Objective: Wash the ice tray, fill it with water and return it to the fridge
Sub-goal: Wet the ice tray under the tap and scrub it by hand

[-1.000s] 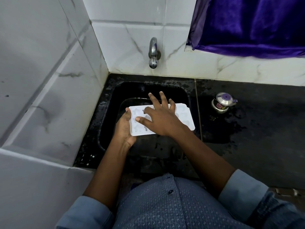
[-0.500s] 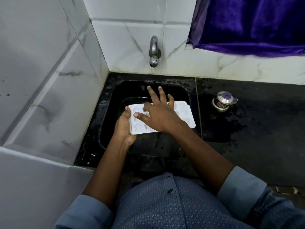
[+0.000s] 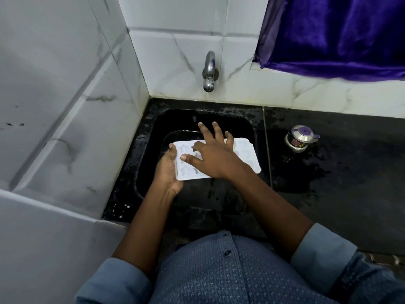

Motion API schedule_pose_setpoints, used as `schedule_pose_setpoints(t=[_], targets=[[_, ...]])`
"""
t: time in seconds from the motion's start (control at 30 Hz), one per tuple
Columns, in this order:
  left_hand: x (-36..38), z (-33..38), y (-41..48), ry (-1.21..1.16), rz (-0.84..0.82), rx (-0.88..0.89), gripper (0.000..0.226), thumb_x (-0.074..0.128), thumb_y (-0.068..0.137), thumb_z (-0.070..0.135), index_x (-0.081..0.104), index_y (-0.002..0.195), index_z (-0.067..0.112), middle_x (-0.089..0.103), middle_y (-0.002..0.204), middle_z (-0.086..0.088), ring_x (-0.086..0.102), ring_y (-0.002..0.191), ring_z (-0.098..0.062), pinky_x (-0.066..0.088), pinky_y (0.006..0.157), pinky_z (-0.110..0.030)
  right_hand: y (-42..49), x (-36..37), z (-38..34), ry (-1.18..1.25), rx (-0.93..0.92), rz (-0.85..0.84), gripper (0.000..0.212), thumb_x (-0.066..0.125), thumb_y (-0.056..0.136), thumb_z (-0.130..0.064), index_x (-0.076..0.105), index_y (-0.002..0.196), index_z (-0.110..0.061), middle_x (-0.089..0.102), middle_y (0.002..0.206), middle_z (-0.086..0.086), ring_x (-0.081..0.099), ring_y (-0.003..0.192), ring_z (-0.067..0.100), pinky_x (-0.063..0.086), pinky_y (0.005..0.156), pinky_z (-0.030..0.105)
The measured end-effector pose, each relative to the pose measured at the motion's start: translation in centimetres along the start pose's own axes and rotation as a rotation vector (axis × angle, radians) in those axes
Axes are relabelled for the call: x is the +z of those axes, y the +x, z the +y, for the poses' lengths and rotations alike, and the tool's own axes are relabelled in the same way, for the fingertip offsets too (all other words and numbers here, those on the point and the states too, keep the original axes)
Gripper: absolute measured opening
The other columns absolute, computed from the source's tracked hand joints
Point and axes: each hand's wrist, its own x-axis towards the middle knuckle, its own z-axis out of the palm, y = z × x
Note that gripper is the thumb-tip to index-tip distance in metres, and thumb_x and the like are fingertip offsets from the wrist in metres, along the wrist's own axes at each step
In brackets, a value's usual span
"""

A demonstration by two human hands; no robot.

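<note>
Holding a white ice tray (image 3: 245,153) over the black sink (image 3: 153,150), below the tap (image 3: 209,72). Gripping its left end with the left hand (image 3: 167,170), thumb on the rim. Pressing the right hand (image 3: 213,155) flat on top, fingers spread. Standing on the wet counter (image 3: 339,183) nearby: a small steel pot (image 3: 300,139).

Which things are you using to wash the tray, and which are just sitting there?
Using:
white plastic ice tray
left hand holding its edge
right hand spread on top
black sink
steel wall tap

Just sitting there:
small steel pot with purple lid
purple curtain
</note>
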Motion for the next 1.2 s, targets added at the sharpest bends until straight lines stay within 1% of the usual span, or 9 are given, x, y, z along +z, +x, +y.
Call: schedule_pose_setpoints(t=[0.07, 0.2, 0.3, 0.43, 0.67, 0.83, 0.93, 1.1, 1.2], targets=[[-0.2, -0.2, 0.0, 0.016, 0.002, -0.003, 0.066, 0.037, 0.109, 0.058, 0.062, 0.134, 0.002, 0.072, 0.125, -0.024, 0.076, 0.103, -0.036, 0.054, 0.098, -0.055, 0.0, -0.2, 0.0, 0.033, -0.010, 0.009, 0.065, 0.033, 0.096, -0.080, 0.067, 0.123, -0.031, -0.008, 0.176, 0.000, -0.018, 0.159, 0.033, -0.004, 0.122, 0.064], [-0.1, -0.3, -0.1, 0.020, -0.033, 0.010, 0.063, 0.033, 0.111, 0.054, 0.067, 0.121, 0.002, 0.078, 0.111, -0.022, 0.079, 0.093, -0.034, 0.066, 0.075, -0.050, 0.0, -0.1, 0.1, 0.055, -0.006, 0.057, 0.061, 0.034, 0.097, -0.079, 0.065, 0.119, -0.032, -0.006, 0.176, -0.001, -0.017, 0.159, 0.032, -0.004, 0.122, 0.063], [-0.4, -0.3, 0.1, 0.007, -0.055, 0.007, 0.069, 0.034, 0.109, 0.057, 0.062, 0.132, -0.002, 0.075, 0.117, -0.024, 0.078, 0.099, -0.035, 0.055, 0.097, -0.055, -0.2, -0.1, -0.2, 0.010, -0.019, -0.005, 0.066, 0.033, 0.097, -0.079, 0.068, 0.127, -0.032, -0.006, 0.176, -0.001, -0.018, 0.159, 0.032, -0.006, 0.122, 0.063], [-0.6, -0.5, 0.0, 0.047, -0.044, 0.033, 0.063, 0.035, 0.110, 0.055, 0.069, 0.120, 0.003, 0.078, 0.111, -0.021, 0.078, 0.097, -0.033, 0.062, 0.087, -0.051, -0.3, 0.1, -0.3, 0.097, -0.044, 0.080, 0.050, 0.042, 0.097, -0.074, 0.060, 0.113, -0.030, -0.003, 0.176, 0.000, -0.011, 0.160, 0.031, 0.000, 0.123, 0.060], [-1.0, -0.7, 0.5, 0.067, -0.055, 0.064, 0.052, 0.040, 0.111, 0.037, 0.082, 0.107, 0.007, 0.073, 0.122, -0.023, 0.074, 0.109, -0.037, 0.044, 0.111, -0.064, -0.2, 0.0, -1.7, 0.113, -0.088, 0.041, 0.055, 0.024, 0.102, -0.073, 0.062, 0.123, -0.039, -0.006, 0.176, 0.000, -0.016, 0.159, 0.031, -0.003, 0.121, 0.060], [-0.7, -1.1, 0.4, 0.044, -0.029, 0.046, 0.063, 0.036, 0.113, 0.046, 0.083, 0.105, 0.004, 0.074, 0.119, -0.025, 0.075, 0.108, -0.037, 0.049, 0.106, -0.062, -0.3, 0.1, -1.9, 0.070, -0.081, 0.014, 0.060, 0.025, 0.101, -0.075, 0.065, 0.124, -0.036, -0.009, 0.175, 0.003, -0.017, 0.159, 0.033, -0.004, 0.121, 0.062], [-0.6, -1.2, 0.0, 0.102, 0.033, 0.108, 0.058, 0.042, 0.111, 0.050, 0.072, 0.119, 0.000, 0.074, 0.119, -0.026, 0.075, 0.109, -0.039, 0.054, 0.099, -0.063, -0.3, 0.2, -2.4, 0.044, -0.079, -0.010, 0.063, 0.026, 0.101, -0.076, 0.069, 0.127, -0.038, -0.008, 0.176, 0.003, -0.017, 0.159, 0.033, -0.005, 0.121, 0.062], [-0.8, -1.3, -0.7, 0.134, 0.051, 0.147, 0.053, 0.042, 0.111, 0.049, 0.069, 0.117, 0.004, 0.077, 0.112, -0.021, 0.077, 0.100, -0.034, 0.057, 0.096, -0.057, -0.5, 0.3, -2.9, 0.026, -0.104, 0.020, 0.068, 0.026, 0.100, -0.076, 0.071, 0.125, -0.033, -0.007, 0.176, 0.000, -0.016, 0.159, 0.032, -0.004, 0.122, 0.063], [-0.8, -1.0, -0.8, 0.162, 0.029, 0.152, 0.054, 0.038, 0.112, 0.050, 0.069, 0.119, 0.008, 0.077, 0.113, -0.021, 0.078, 0.101, -0.033, 0.062, 0.082, -0.052, -0.6, 0.9, -2.9, 0.002, -0.093, 0.043, 0.068, 0.024, 0.100, -0.077, 0.067, 0.132, -0.035, -0.005, 0.176, 0.001, -0.014, 0.160, 0.034, -0.003, 0.122, 0.064]])
